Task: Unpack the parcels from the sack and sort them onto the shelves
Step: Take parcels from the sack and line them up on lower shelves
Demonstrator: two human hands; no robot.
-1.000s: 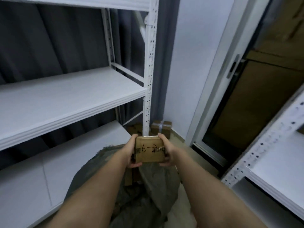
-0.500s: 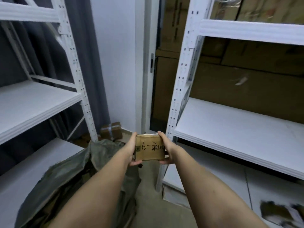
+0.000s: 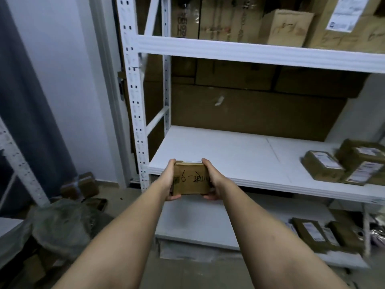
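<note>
- Small parcel [image 3: 191,180] (handwritten marking on top) — clasped between left hand [image 3: 169,180] and right hand [image 3: 213,180], fingers curled around its sides.
- Position — in front of the middle shelf [image 3: 239,159] edge.
- Sack [image 3: 62,226] — on the floor, lower left.

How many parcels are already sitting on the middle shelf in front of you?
2 clearly: one small parcel at the right end of the middle shelf, and a larger one beside it, touching. The frame edge may hide more.

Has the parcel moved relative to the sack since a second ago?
Yes. The parcel, held in both hands, was over the sack; it is now to the sack's right, in front of the middle shelf.
</note>
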